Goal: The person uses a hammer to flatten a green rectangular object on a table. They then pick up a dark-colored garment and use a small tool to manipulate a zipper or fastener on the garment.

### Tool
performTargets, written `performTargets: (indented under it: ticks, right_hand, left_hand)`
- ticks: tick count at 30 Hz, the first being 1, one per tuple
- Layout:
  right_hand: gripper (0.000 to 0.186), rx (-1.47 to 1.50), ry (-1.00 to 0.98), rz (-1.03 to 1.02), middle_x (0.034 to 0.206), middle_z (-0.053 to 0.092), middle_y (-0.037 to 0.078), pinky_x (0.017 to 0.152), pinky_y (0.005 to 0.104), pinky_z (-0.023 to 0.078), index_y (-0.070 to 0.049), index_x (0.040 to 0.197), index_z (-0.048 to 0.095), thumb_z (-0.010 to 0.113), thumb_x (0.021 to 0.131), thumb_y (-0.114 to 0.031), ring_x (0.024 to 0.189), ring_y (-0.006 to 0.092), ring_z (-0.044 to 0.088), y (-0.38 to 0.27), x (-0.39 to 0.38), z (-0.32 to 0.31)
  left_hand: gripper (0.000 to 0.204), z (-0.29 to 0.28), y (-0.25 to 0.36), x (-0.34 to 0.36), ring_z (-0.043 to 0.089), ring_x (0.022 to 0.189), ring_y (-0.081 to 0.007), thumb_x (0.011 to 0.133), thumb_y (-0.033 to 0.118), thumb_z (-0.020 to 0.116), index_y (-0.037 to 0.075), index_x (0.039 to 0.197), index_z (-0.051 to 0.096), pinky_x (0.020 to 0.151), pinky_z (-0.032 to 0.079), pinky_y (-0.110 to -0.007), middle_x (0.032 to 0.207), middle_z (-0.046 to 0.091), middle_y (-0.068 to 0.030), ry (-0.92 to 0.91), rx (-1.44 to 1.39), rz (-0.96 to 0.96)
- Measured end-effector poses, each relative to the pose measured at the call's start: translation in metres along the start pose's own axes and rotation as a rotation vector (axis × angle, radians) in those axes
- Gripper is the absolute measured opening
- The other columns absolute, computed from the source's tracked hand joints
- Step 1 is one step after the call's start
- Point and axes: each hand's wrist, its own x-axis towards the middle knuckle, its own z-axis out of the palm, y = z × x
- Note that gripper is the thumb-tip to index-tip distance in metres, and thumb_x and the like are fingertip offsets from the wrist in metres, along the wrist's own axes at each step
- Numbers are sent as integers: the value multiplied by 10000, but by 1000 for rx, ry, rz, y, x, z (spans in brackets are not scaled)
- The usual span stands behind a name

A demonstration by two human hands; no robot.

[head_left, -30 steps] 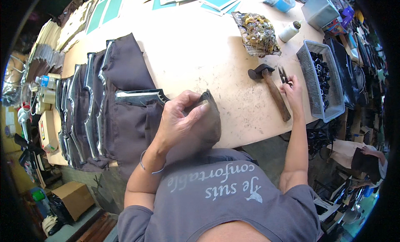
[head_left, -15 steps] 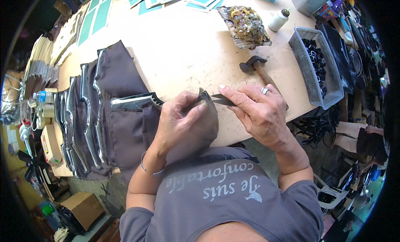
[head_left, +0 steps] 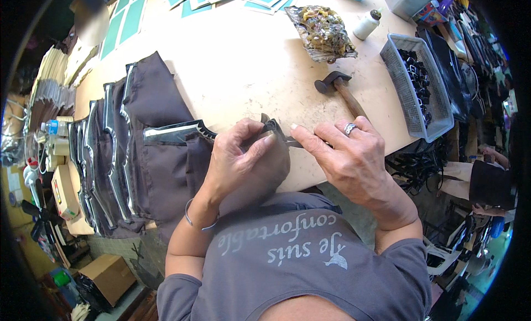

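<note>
My left hand (head_left: 238, 152) pinches the cloth (head_left: 279, 169) tight, at the table's (head_left: 307, 171) near edge; my right hand (head_left: 351, 155) is curled round snips (head_left: 294, 144), tips by the cloth. Probably mid-trim, unfinished; panels (head_left: 160, 102) left, can't tell which are done.

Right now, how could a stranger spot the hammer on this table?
Find the pale table, then the grey plastic basket on its right side. Left of that basket, just beyond the right hand, lies the hammer. No neighbour shares its dark head and brown handle.
</note>
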Motion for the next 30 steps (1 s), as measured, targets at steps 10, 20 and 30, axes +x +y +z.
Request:
performTargets:
  ticks: [10,20,30]
  right_hand:
    - [291,-7,58,50,746,544,4,603,271,368,-90,977,635,530,711,-141,588,131,531,0,5,9]
    - [341,266,200,466,792,585,65,620,347,466,-97,1069,588,620,731,-123,683,238,585,47,-8,56]
    - [386,-22,-26,1001,954,581,167,753,420,463,-46,1153,431,535,782,-68,883,339,571,179,-91,126]
  left_hand:
    - [165,7,9,-4,498,697,-63,811,117,630,-21,880,570,662,419,-212,734,567,4,-55,83,47]
    - [159,3,4,-5,567,662,-136,760,85,635,-21,874,606,644,450,-245,733,617,-109,-139,185,64]
    - [93,-1,-7,-8,468,670,-48,836,67,570,-23,851,587,613,375,-187,718,561,15,-82,-89,-11]
